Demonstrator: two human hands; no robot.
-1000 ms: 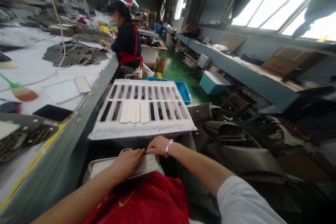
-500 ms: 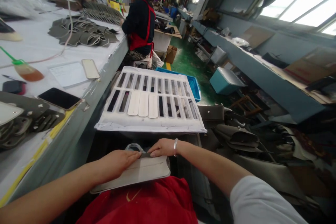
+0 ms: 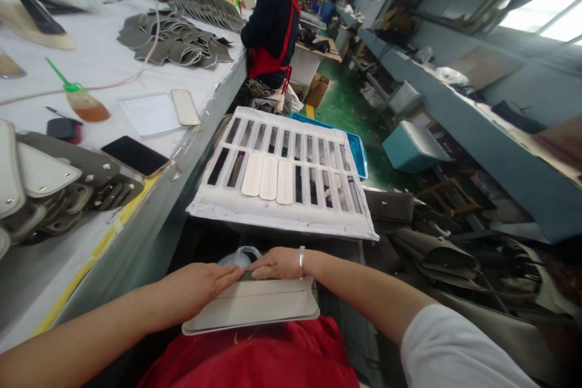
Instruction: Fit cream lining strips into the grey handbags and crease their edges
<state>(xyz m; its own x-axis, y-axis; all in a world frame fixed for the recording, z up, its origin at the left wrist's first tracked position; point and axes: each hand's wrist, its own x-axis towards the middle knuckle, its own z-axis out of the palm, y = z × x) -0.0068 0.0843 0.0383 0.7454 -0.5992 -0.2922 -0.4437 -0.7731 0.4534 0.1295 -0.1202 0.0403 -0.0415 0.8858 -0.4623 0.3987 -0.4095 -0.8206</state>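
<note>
A flat beige leather panel [image 3: 254,310] lies across my lap, over my red shirt. My left hand [image 3: 200,287] presses flat on its left part, fingers pointing right. My right hand [image 3: 277,265], with a silver bracelet at the wrist, pinches the panel's far edge, fingertips meeting those of the left. Just beyond stands a white slotted rack [image 3: 282,173] with three beige strips [image 3: 268,177] lying in its slots.
A long white worktable [image 3: 109,94] on my left carries grey leather pieces [image 3: 175,42], a black phone [image 3: 134,156], a glue bottle [image 3: 84,103] and stacked panels [image 3: 40,185]. A person in a red apron [image 3: 270,24] stands further along. Grey bags [image 3: 431,248] pile at right, blue crates [image 3: 411,145] behind.
The view has tilted down and left. The beige panel has slid right across my lap, with more of it showing. Both hands stay on its far edge.
</note>
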